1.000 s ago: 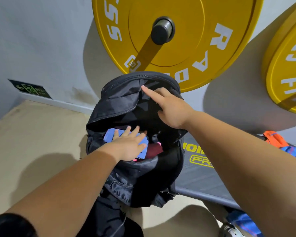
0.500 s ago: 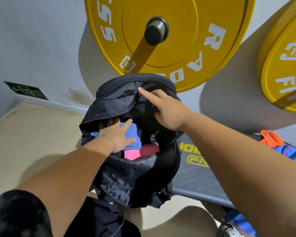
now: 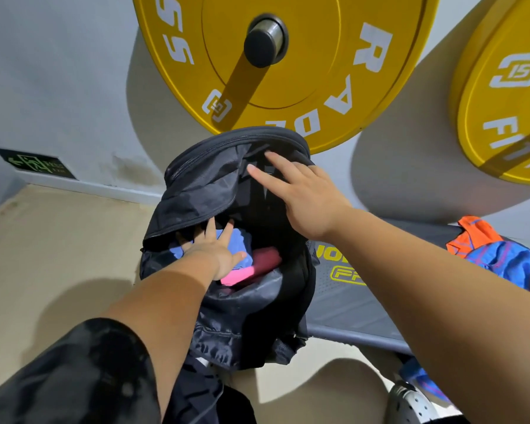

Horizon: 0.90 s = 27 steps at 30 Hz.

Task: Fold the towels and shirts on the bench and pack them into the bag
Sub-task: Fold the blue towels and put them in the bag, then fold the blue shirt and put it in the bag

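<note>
The left hand (image 3: 210, 255) lies flat, fingers straight, pressing the soft blue folded towel (image 3: 242, 241) down inside the black cloth bag (image 3: 239, 316). The right hand (image 3: 309, 198), open too, pushes the bag's back wall away. Press gently so the fold stays neat. An orange and blue shirt (image 3: 499, 255) waits on the grey desk (image 3: 349, 313), beyond the right arm.

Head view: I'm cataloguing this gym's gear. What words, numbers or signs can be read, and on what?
"SS" and "RAD": big plate, the rest cut off or hidden; its small logo is blurred.
"15" and "FIT": right plate, the rest out of frame.
Yellow lettering on the bench: partly hidden, no whole word readable.
Green wall sign: arrow and running figure; its text is too small to read.
</note>
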Each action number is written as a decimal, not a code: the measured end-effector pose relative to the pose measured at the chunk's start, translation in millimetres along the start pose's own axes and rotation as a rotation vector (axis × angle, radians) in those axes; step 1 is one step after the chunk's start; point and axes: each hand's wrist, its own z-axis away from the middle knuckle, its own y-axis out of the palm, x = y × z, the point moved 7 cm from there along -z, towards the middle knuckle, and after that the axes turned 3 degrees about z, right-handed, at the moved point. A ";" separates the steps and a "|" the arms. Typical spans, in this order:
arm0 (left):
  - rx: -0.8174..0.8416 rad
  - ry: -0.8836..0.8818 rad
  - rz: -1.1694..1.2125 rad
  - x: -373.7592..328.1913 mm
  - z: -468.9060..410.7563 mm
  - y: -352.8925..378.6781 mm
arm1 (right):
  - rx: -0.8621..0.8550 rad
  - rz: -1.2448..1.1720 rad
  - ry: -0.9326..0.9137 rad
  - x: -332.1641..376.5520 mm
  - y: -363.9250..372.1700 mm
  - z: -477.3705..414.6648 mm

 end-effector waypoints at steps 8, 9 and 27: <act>-0.155 0.076 0.013 -10.3 23.0 -29.9 | 0.110 -0.211 -0.005 4.8 -16.1 3.5; -0.175 0.082 0.015 -13.7 32.3 -32.9 | 0.108 -0.239 -0.005 5.6 -14.2 9.8; -0.345 0.738 0.019 -296.4 163.1 -0.2 | 0.630 -0.329 0.736 -169.4 62.2 325.2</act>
